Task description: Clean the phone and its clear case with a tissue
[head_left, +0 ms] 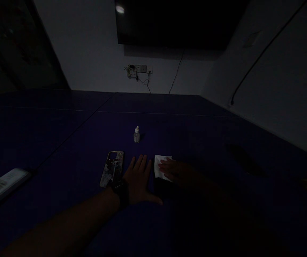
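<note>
Head view: it is very dark here, and that is my first worry, because I can't see well what the right hand [178,170] is doing. Its fingers lie on a white cloth [159,174] on the blue surface [185,135], and they look a little bit apart. I can't tell if they pinch the cloth or just press on it, since the thumb is lost in the dark. If they push too hard, I think the cloth could slip or bunch up.

The phone case [112,169] lies just left of the left hand [138,182], close to its dark wristband [120,189]. A swing of that arm to the left could bump the case away. The little bottle [136,136] stands upright past the left fingertips. It looks thin, so a fast reach forward might tip it over.

The left hand is wide open, palm down, and I see nothing in it. Its fingers point away from me and its thumb sticks out to the right. That arm comes in from the bottom left. The right hand points left, over the cloth.
</note>
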